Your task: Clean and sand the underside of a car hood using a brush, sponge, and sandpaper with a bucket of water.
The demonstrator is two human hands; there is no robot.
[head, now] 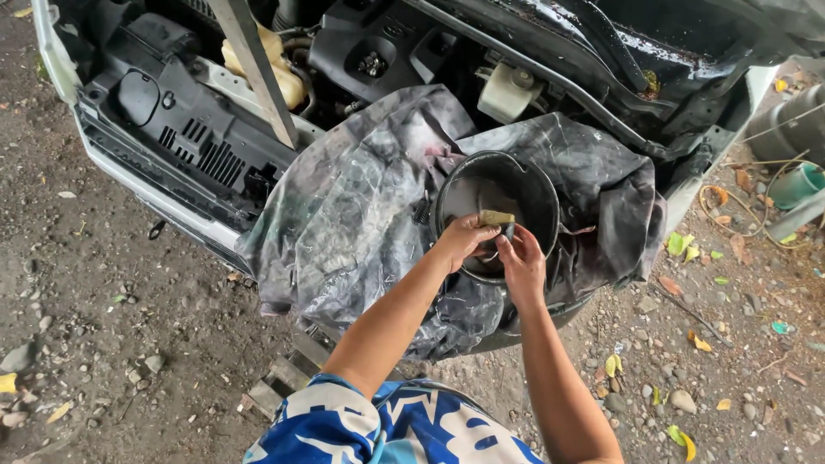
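Black and scuffed, a round plastic bucket (503, 185) sits at centre frame on a grimy, paint-streaked grey cloth (361, 215) draped over the front of a white vehicle with its engine bay (258, 77) open. Just over the bucket's near rim, a person's two bare hands meet. The left hand (464, 241) has its fingers pinching a small tan block (497, 218), seemingly a piece of sponge or abrasive pad, at the block's left end. The right hand (522, 262) rises from below, its fingers pressed together around a small dark item directly beneath the block; what that item is cannot be told from this view. The two hands touch or nearly touch at the fingertips.

In the upper centre of the frame, a white fluid reservoir (507, 90) with a round cap stands in the engine bay just beyond the cloth, and a yellowed tank (275, 64) lies at upper left behind a grey metal prop bar (253, 69) that slants across it. At the bottom edge shows the person's blue-and-white patterned shirt (387, 430). Bare dirt ground (112, 301) strewn with stones and yellow leaves fills the left and right sides, with a green container (795, 185) at the right edge.
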